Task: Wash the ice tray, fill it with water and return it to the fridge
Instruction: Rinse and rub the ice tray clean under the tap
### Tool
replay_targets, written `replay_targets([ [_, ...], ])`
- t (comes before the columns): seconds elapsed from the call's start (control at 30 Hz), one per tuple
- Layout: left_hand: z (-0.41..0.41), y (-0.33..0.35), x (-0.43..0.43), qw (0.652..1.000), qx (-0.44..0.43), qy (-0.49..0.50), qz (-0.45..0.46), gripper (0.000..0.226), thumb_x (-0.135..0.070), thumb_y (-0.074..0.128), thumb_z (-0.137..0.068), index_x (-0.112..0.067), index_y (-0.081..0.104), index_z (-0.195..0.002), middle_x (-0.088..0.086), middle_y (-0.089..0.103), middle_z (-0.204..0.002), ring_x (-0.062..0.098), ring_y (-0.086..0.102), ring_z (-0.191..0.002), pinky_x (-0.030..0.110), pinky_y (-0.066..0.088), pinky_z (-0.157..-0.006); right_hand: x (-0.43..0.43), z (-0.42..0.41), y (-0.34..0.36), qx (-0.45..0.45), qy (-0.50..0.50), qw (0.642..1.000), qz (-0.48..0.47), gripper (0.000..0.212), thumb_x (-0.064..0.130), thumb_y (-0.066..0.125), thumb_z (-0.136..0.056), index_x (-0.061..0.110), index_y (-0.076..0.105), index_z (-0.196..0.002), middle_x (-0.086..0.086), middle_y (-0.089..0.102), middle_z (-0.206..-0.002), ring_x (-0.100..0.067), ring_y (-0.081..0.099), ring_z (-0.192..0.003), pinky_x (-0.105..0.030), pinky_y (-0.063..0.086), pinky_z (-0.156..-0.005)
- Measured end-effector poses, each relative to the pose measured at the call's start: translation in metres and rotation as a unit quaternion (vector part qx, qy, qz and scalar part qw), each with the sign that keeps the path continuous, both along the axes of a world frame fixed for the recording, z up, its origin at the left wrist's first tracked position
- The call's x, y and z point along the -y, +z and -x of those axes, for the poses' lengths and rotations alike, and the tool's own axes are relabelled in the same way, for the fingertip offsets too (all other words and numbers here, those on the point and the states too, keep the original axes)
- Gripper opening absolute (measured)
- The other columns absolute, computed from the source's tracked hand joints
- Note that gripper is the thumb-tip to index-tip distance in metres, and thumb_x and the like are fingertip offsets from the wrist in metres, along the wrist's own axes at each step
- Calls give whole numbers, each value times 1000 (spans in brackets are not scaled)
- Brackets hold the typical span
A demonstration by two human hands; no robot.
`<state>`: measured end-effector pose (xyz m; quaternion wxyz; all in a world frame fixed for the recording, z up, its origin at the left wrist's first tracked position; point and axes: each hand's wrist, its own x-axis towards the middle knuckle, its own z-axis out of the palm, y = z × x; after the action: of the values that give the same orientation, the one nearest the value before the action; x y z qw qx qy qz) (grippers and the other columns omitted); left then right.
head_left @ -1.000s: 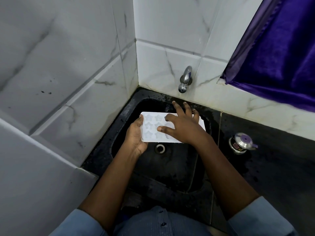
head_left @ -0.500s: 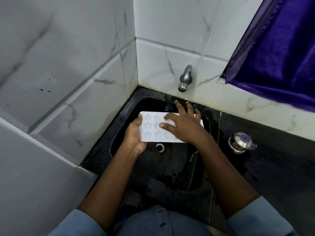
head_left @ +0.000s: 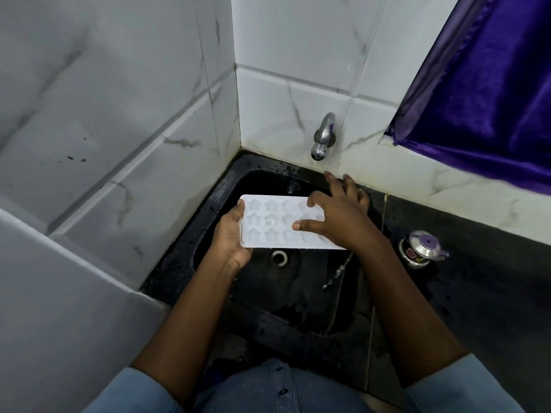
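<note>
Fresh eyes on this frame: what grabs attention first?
The white ice tray with star-shaped cells stands out, held over the black sink, the left hand gripping its left end and the right hand spread across its right half. Next comes the deep purple curtain at upper right, then the steel tap on the tiled wall just behind the tray.

One ice tray point(head_left: 277, 223); two hands (left hand point(head_left: 231, 236), right hand point(head_left: 337, 217)); one tap point(head_left: 323, 137); one sink point(head_left: 298, 296); one lidded pot point(head_left: 422, 248).
</note>
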<state>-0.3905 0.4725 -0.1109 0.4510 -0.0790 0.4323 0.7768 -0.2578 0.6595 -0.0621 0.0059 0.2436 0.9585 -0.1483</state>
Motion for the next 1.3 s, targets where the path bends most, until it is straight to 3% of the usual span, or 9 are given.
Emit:
replay_targets([
  [0.1, 1, -1, 1, 1000, 4, -4, -4, 53, -47, 44, -111, -5, 66, -135, 21, 75, -127, 38, 77, -108, 50, 64, -80, 3, -1, -5, 14, 17, 1000, -4, 65, 88, 62, -74, 43, 61, -121, 2, -1, -175, -32, -13, -158, -64, -1, -121],
  [0.27, -1, -3, 0, 1000, 10, -13, -14, 53, -46, 44, -111, -4, 66, -135, 21, 76, -123, 38, 78, -104, 50, 66, -71, 4, 5, -5, 12, 17, 1000, -5, 60, 89, 56, -76, 41, 64, -111, 2, -2, -175, -31, -14, -158, -64, -4, -122],
  [0.5, 3, -4, -1, 1000, 14, -8, -20, 52, -46, 46, -110, -5, 68, -132, 21, 76, -123, 39, 78, -104, 51, 65, -70, 6, 0, -8, 30, 18, 999, -6, 78, 95, 41, -78, 44, 60, -135, 3, -4, -175, -32, -15, -158, -64, -3, -121],
  [0.77, 5, -6, -1, 1000, 6, -2, -11, 51, -47, 47, -110, -6, 68, -133, 21, 75, -127, 39, 77, -108, 52, 65, -75, 7, 0, -7, 26, 7, 1000, 5, 70, 91, 43, -83, 45, 59, -134, 1, -2, -176, -33, -14, -159, -64, -2, -122],
  [0.97, 5, -5, 0, 1000, 2, 1, -7, 52, -46, 45, -111, -6, 67, -134, 21, 75, -125, 39, 77, -106, 51, 66, -74, 5, 6, -4, 22, 14, 1000, 9, 61, 90, 43, -82, 44, 62, -117, 1, -2, -176, -32, -13, -159, -63, -1, -121],
  [1.3, 10, -4, 6, 1000, 0, 0, -5, 57, -48, 43, -110, -4, 64, -139, 23, 73, -130, 40, 75, -111, 49, 65, -76, 11, 10, -12, 21, 15, 999, 25, 70, 88, 45, -85, 43, 59, -136, 2, 1, -176, -31, -13, -159, -60, 1, -121],
])
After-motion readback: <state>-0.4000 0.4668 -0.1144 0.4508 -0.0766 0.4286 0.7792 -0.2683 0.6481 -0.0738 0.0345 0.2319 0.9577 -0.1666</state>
